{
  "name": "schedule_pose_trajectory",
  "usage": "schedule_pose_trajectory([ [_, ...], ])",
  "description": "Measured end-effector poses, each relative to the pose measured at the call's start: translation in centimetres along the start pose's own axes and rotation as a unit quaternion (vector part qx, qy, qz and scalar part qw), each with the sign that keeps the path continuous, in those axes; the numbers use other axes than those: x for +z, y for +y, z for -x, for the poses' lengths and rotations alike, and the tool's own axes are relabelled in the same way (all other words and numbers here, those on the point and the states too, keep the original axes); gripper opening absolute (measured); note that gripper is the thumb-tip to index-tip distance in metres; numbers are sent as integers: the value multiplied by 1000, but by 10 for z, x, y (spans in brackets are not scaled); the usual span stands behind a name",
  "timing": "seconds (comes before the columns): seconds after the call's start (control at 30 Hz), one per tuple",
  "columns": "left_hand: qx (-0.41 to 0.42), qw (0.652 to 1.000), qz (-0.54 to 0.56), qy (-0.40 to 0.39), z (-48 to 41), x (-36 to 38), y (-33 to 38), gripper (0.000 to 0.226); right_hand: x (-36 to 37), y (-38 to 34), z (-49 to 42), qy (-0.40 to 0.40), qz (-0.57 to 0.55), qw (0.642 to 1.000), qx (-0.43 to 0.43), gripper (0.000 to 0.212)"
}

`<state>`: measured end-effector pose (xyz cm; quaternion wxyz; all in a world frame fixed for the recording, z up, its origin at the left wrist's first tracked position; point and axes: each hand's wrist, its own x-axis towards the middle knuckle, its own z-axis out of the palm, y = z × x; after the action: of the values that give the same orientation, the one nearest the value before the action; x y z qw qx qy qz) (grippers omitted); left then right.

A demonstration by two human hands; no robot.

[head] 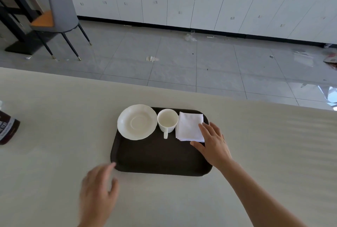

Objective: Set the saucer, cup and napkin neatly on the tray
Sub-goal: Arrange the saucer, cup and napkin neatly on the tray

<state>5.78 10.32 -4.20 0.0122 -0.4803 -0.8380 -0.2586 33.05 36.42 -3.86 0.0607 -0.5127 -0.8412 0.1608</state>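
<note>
A dark brown tray (156, 155) lies on the pale table. Along its far side stand a white saucer (137, 122) at the left, overhanging the rim, a white cup (167, 120) in the middle with its handle towards me, and a folded white napkin (189, 126) at the right. My right hand (213, 144) rests flat with spread fingers on the napkin's right and near edges, holding nothing. My left hand (99, 192) hovers blurred over the table just off the tray's near left corner, fingers apart and empty.
A dark bottle (7, 128) stands at the table's left edge. Beyond the table's far edge are a tiled floor with scraps of litter, a grey chair (60, 13) at the back left and white cabinets along the wall.
</note>
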Motion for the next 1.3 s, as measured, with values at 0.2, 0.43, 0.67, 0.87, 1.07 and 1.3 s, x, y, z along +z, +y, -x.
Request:
schedule_pose_trajectory([
  [0.2, 161, 964, 114, -181, -22, 50, 142, 48, -1, 6, -7, -6, -13, 1000, 19, 72],
  [0.43, 7, 955, 103, -278, -58, 94, 200, 75, -1, 18, -14, -3, -22, 999, 29, 69],
  [0.67, -66, 948, 141, -278, -64, 109, 210, 82, 2, 15, -17, -18, -55, 998, 38, 66],
  [0.87, -37, 946, 153, -282, -67, 114, 208, 83, 0, 21, -17, -20, -59, 997, 51, 66],
  [1.07, -10, 955, 126, -269, -63, 116, 198, 78, -3, 21, -24, -11, -63, 997, 36, 70],
  [1.3, 87, 965, 1, -249, -65, 113, 199, 73, -2, 19, -43, -60, -7, 998, 19, 73],
])
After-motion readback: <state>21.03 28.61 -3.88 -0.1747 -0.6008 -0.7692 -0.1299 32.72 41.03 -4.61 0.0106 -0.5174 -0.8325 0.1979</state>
